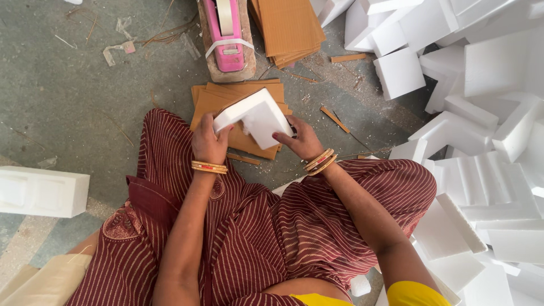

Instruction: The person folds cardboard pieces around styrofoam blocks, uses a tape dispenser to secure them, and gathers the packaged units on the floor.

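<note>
Head view, inspector: where is the white foam corner block (258, 116)?

Me: Above the cardboard sheets (226, 96), clamped by my left hand (208, 143) and right hand (300, 139). Likely light, stiff, crumbly; I hold its edges.

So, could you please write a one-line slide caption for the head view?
Both hands, left hand and right hand, hold a white foam block above stacked brown cardboard sheets on the floor.

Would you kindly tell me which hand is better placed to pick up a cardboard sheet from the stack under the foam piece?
Probably the right hand: it only grips the white foam piece at its edge, while the left hand supports it above the cardboard sheets.
</note>
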